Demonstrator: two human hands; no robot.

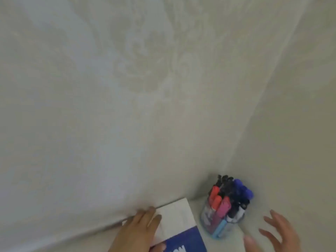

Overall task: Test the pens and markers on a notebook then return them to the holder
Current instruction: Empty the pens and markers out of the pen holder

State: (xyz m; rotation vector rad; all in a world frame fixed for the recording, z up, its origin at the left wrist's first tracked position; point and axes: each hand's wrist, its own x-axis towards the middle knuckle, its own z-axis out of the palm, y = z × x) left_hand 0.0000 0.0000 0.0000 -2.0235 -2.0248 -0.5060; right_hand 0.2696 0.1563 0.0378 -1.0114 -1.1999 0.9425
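A clear round holder (223,222) stands in the corner, packed with several markers capped in red, pink, blue, black and light blue. Left of it lies a notebook (179,220) with a white and blue cover, closed, cut off by the bottom edge. My left hand (138,231) rests flat on the notebook's left side, fingers straight. To the right of the holder my right hand (276,233) hovers with fingers spread, apart from the holder and holding nothing. The picture is blurred.
Pale patterned walls (127,88) meet in a corner just behind the holder. The light tabletop (245,206) shows only as a narrow strip at the bottom, with the wall close behind the notebook.
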